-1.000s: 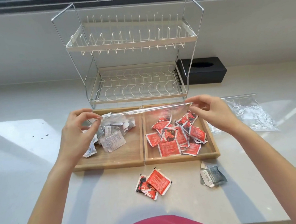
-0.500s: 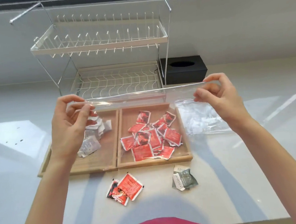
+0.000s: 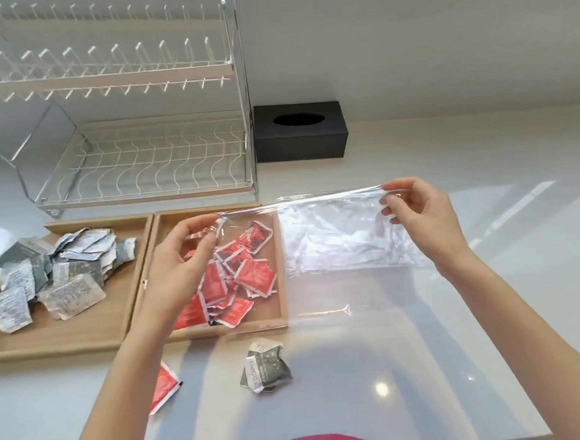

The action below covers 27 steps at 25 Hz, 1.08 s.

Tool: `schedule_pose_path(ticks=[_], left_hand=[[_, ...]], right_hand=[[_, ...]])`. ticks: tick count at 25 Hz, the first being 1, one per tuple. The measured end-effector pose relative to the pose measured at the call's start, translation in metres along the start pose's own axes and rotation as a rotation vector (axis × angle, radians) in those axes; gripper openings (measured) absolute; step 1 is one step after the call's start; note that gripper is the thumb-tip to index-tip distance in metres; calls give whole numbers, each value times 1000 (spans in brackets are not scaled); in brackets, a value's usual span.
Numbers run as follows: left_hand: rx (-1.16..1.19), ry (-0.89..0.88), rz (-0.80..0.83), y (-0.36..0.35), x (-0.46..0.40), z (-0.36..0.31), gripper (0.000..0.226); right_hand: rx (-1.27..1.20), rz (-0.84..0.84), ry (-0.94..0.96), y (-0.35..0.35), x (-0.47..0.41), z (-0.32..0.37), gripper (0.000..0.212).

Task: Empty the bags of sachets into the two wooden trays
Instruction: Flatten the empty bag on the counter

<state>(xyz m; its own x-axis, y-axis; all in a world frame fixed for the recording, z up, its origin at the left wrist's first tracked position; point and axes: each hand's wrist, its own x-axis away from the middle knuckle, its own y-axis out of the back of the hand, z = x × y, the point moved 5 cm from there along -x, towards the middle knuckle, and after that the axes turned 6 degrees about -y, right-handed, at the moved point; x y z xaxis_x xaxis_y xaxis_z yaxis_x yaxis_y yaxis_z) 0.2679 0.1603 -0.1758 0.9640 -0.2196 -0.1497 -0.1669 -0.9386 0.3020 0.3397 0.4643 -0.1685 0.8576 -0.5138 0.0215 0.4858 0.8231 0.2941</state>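
Stretching level between left hand (image 3: 185,258) and right hand (image 3: 419,221), both pinching its top edge, the empty clear bag (image 3: 320,286) hangs rightward of the 2 wooden trays (image 3: 83,332), over the counter.

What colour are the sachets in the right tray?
Red with white edges, seen clearly in the head view.

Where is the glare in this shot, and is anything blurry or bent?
Head view: bright window glare on the counter at right, plus a small spot near the bottom; the clear bag shines along its top edge; the dish rack bows from the wide lens; the left hand looks slightly soft.
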Motion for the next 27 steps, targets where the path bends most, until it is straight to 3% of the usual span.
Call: schedule_pose_path(ticks=[4,10,19,21,24,27], left_hand=[[-69,32,3,-49,-8,3,27],[-194,68,80,-112,-49,17,49],[-330,180,138,-168,-104,67,55],[-422,139,123,-178,-107,72,60],[-754,-48,103,-190,-101,70,59],[-947,-119,239,-206,-91,75,63]], right_hand=[[102,-26,-65,23,-24,-31,20],[237,-18,-139,35,-70,-66,31],[287,13,-234,25,-128,-121,41],[365,36,-212,21,-132,-130,46],[595,29,-46,13,-125,-130,56],[795,140,135,-7,-113,-131,63]])
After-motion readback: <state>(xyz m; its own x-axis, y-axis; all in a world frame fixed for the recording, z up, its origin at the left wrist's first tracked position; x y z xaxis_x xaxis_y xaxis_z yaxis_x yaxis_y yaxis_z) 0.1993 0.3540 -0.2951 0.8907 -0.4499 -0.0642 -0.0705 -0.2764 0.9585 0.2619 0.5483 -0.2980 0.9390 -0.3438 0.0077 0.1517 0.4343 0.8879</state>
